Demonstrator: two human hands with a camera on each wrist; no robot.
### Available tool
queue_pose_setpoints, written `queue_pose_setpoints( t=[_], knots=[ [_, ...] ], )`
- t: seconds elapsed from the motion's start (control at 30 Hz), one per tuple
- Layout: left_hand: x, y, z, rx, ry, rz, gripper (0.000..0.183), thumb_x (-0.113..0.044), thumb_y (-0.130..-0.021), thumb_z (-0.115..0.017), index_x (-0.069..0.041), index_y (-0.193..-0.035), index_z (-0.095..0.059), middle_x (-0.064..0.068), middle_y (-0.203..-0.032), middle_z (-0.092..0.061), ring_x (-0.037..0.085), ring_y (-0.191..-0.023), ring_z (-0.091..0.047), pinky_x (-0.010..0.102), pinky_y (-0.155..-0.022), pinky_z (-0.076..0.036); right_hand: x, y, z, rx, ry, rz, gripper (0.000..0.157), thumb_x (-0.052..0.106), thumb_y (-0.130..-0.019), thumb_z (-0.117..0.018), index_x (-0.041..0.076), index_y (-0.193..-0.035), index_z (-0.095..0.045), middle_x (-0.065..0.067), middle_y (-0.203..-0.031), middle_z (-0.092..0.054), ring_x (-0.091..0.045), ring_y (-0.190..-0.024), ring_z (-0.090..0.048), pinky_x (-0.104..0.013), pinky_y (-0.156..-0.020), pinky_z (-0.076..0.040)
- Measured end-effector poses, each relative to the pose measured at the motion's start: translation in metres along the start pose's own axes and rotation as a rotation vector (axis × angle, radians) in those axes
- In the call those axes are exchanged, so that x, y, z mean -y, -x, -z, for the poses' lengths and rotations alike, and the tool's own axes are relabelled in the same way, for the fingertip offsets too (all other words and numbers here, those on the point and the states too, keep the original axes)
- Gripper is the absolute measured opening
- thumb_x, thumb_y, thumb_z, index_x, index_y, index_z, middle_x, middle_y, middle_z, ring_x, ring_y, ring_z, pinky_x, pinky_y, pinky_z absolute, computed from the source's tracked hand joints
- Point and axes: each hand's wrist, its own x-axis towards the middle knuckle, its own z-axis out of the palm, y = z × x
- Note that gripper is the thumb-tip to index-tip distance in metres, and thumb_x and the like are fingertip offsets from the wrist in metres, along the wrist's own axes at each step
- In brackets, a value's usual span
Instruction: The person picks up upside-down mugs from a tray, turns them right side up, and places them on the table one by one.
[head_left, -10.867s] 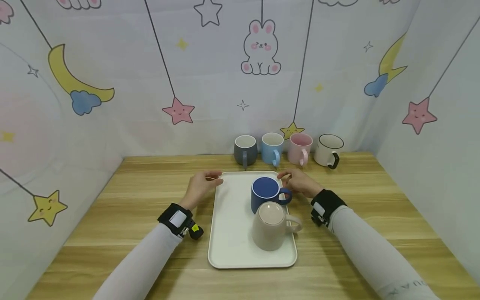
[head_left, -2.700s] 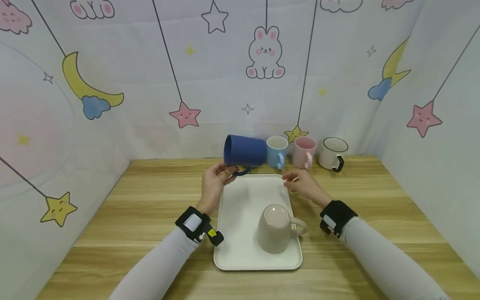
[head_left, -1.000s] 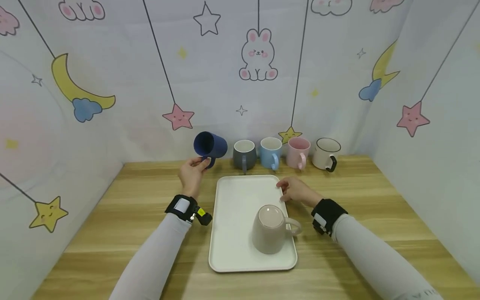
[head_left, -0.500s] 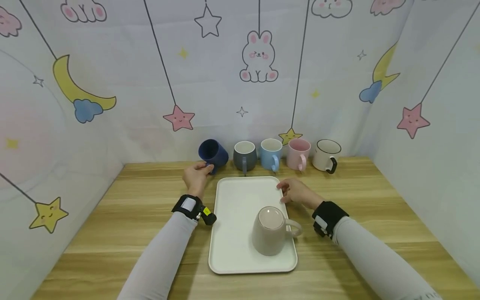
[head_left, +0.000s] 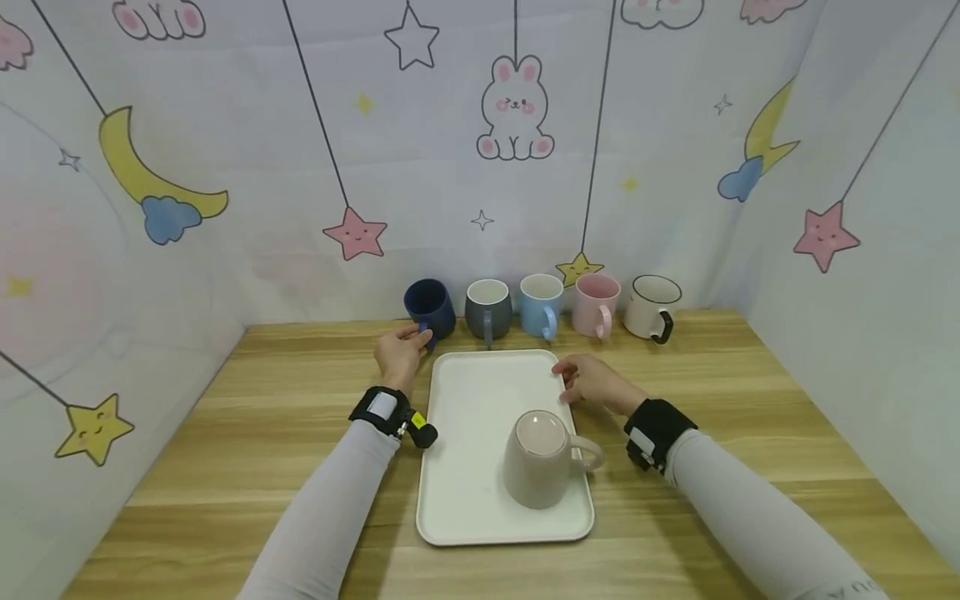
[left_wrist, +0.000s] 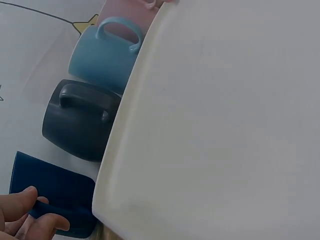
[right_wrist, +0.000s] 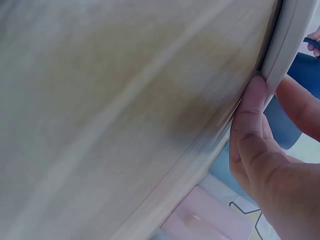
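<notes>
At the left end of a row of mugs, a dark blue mug (head_left: pixel 435 308) stands upright on the table. My left hand (head_left: pixel 400 357) pinches its handle between thumb and fingers; the left wrist view shows the same mug (left_wrist: pixel 47 177) beside the tray corner. A white tray (head_left: pixel 467 450) lies in the middle, bearing a beige mug (head_left: pixel 535 468) turned upside down, its handle to the right. By the tray's upper right edge, my right hand (head_left: pixel 596 385) holds the rim (right_wrist: pixel 289 42), thumb and fingertip on either side in the right wrist view.
Right of the blue mug stand a dark grey mug (head_left: pixel 487 314), a light blue mug (head_left: pixel 540 308), a pink mug (head_left: pixel 592 307) and a cream mug (head_left: pixel 647 310) with a black handle. A printed curtain (head_left: pixel 427 183) hangs close behind the row on the wooden table (head_left: pixel 300 400).
Lifted off the tray since the earliest frame, the dark blue mug was tipped sideways, carried left past the grey mug, then lowered and righted. The right hand stays by the tray edge.
</notes>
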Motion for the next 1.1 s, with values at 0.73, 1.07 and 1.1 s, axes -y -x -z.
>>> queue_pose_setpoints(
  t=[0.73,1.07,1.1],
  knots=[
    [-0.014,0.002,0.004,0.081,0.0,0.007,0.031,0.001,-0.096,-0.072,0.005,-0.127,-0.07,0.025,-0.124,-0.07,0.035,-0.113,-0.07,0.04,-0.096,-0.06,0.002,-0.002,-0.001,0.002,0.002,-0.01,0.046,-0.014,-0.085,-0.073,-0.011,-0.128,-0.058,-0.019,-0.11,-0.057,-0.027,-0.095,-0.054,-0.026,-0.076,-0.051],
    [-0.015,0.004,0.012,0.128,-0.007,-0.009,0.033,-0.002,-0.099,-0.07,0.005,-0.132,-0.068,0.026,-0.125,-0.069,0.037,-0.112,-0.069,0.045,-0.1,-0.058,0.001,-0.003,-0.001,-0.003,0.017,-0.007,0.046,-0.014,-0.084,-0.074,-0.011,-0.127,-0.059,-0.019,-0.108,-0.057,-0.026,-0.094,-0.053,-0.025,-0.073,-0.049],
    [-0.014,0.003,0.014,0.123,-0.022,-0.019,0.033,-0.004,-0.1,-0.069,0.004,-0.132,-0.068,0.025,-0.125,-0.069,0.036,-0.111,-0.069,0.044,-0.1,-0.058,0.001,-0.003,-0.001,-0.001,0.016,-0.005,0.045,-0.014,-0.084,-0.074,-0.011,-0.127,-0.059,-0.019,-0.108,-0.057,-0.026,-0.093,-0.053,-0.026,-0.073,-0.05]
  ],
)
